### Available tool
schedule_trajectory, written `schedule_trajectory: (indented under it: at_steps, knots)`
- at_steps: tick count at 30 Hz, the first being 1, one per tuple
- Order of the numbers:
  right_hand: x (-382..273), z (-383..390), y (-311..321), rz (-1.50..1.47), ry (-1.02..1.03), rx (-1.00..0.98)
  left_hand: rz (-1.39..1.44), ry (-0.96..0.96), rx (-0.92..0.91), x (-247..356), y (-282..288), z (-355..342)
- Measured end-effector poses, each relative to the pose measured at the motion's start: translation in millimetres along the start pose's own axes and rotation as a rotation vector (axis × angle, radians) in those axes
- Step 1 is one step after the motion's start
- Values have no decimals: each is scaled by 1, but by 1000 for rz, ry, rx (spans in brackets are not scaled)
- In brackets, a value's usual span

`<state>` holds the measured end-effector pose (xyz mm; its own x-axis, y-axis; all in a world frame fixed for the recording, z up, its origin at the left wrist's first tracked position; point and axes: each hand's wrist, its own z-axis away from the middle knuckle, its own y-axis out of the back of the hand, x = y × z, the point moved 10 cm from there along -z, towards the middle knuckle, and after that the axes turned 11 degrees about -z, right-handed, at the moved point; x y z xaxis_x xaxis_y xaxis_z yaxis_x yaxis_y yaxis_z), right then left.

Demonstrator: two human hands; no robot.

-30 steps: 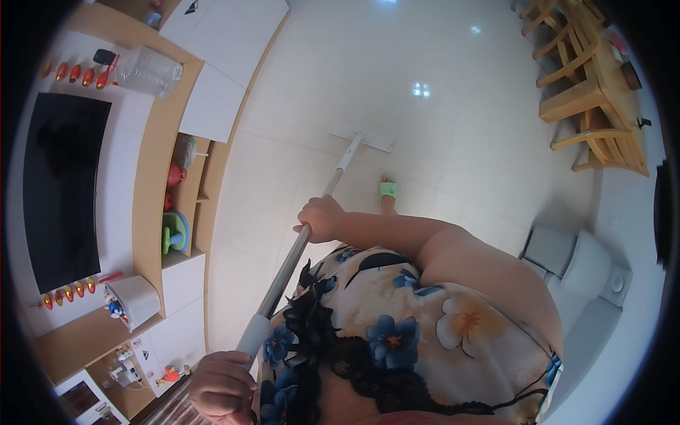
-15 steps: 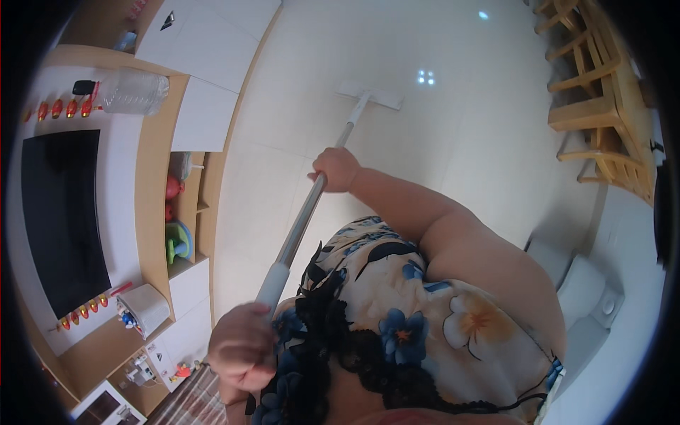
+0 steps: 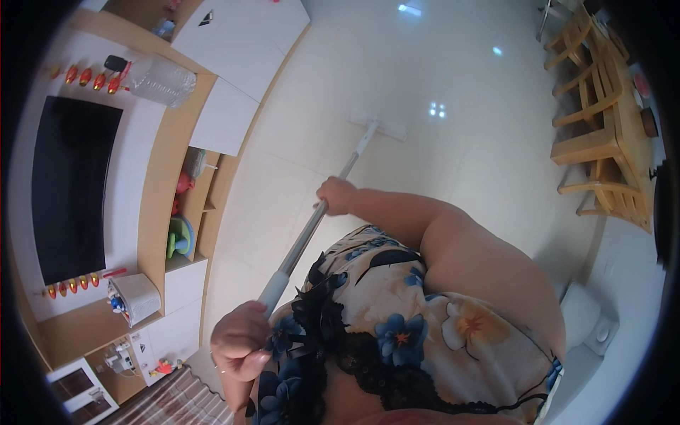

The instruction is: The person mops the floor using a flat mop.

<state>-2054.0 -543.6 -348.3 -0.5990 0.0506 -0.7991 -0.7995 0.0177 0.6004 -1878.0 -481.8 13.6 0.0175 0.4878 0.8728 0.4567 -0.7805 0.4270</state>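
A flat mop with a silver pole slants across the view from lower left to upper middle. Its pale, wide head lies on the glossy floor. Around the grey grip at the pole's upper end, my left hand is closed, close to my body. Farther down, my right hand wraps the metal part of the pole, arm stretched forward. My patterned floral clothing with black lace fills the lower middle.
Along the left runs a white and wood cabinet with a black television, a clear plastic jug and a white bin. Wooden chairs line the right side. A white toilet-like fixture stands at lower right.
The view has tilted, so the floor reflections, chairs and mop head sit lower in the picture. Both hands keep their hold on the pole; the right hand appears slightly lower.
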Motion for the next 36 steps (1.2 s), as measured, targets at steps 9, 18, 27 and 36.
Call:
schedule_trajectory:
  at_steps: [9,18,27,36]
  knots:
    - [-170,-4,-128,-71,81,-512,-107,-36,-16,65,86,108]
    - [-196,-55,-126,-160,188,-653,47,-250,-20,61,136,74]
    - [-90,-168,-9,-138,3,-556,134,-229,-10,-30,169,-73]
    - [111,-244,159,68,-129,-241,357,-90,169,-175,119,-229]
